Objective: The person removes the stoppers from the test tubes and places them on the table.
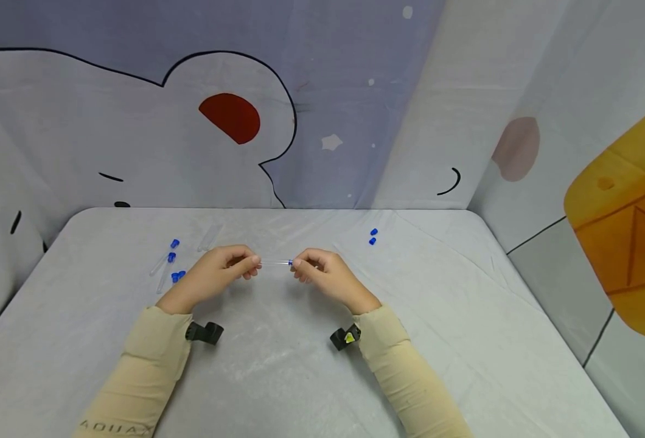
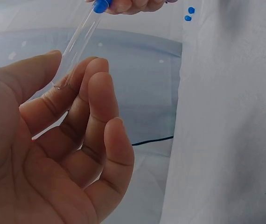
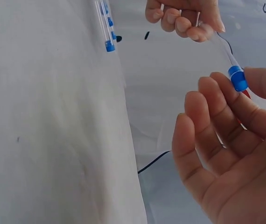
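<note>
A clear test tube is held level above the middle of the table, between both hands. My left hand pinches its rounded end between thumb and index finger, as the left wrist view shows closely. At the other end sits a blue cap, which my right hand pinches between thumb and index finger. The cap is at the tube's mouth; how firmly it is seated I cannot tell. In both wrist views the remaining fingers are loosely bent and touch nothing.
Left of the hands lie test tubes with blue caps, plus loose-looking blue caps partly behind the left wrist. Uncapped clear tubes lie farther back. Two blue caps rest at the right. A printed cloth hangs behind the white table.
</note>
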Motion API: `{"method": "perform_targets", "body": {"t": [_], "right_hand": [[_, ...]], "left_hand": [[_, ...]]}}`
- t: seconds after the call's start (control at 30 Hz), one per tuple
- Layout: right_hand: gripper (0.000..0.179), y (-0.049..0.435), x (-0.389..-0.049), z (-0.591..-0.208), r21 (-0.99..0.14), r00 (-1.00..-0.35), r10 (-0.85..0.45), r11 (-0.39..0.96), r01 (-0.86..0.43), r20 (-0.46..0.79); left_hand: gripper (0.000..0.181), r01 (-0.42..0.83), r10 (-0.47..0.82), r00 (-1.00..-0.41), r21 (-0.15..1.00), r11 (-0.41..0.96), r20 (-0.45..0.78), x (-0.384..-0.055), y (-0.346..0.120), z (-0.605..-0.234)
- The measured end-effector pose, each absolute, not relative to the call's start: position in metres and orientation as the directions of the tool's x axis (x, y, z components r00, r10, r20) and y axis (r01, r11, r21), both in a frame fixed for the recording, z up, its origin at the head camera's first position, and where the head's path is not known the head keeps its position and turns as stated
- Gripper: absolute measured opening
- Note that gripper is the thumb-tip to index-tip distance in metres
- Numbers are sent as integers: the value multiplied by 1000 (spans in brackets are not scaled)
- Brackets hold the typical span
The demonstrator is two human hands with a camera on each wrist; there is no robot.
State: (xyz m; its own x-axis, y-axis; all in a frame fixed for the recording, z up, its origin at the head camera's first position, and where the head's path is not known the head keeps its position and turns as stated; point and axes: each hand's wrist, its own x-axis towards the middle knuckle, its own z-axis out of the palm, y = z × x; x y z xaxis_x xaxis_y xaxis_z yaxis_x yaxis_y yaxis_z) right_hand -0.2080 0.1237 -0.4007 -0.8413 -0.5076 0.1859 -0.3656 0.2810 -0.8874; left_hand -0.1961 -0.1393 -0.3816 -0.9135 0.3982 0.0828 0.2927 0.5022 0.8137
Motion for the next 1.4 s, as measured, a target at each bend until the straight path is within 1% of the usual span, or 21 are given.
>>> {"method": "perform_targets", "body": {"t": [0.27, 0.5, 0.93, 1.03, 1.2, 1.4], "right_hand": [[29, 123, -206, -401, -909, -834, -515, 221, -354, 200], [26, 123, -207, -402, -906, -820, -532, 210, -367, 209], [19, 124, -208, -404, -883, -797, -545, 201, -424, 259], [18, 124, -208, -404, -858, -801, -526, 234, -458, 285], [15, 124, -206, -404, -776, -806, -468, 327, -540, 364], [12, 123, -205, -406, -724, -791, -416, 349, -595, 449]], "left_hand": [[29, 309, 413, -906, 814, 492, 94, -197, -139, -384], [30, 317, 417, -903, 816, 484, 103, -198, -139, -385], [24, 328, 429, -895, 831, 449, 121, -197, -143, -382], [23, 317, 418, -902, 829, 461, 113, -197, -142, -382], [21, 302, 396, -913, 818, 490, 99, -196, -140, -382], [19, 309, 398, -911, 812, 495, 104, -194, -140, -381]]}}
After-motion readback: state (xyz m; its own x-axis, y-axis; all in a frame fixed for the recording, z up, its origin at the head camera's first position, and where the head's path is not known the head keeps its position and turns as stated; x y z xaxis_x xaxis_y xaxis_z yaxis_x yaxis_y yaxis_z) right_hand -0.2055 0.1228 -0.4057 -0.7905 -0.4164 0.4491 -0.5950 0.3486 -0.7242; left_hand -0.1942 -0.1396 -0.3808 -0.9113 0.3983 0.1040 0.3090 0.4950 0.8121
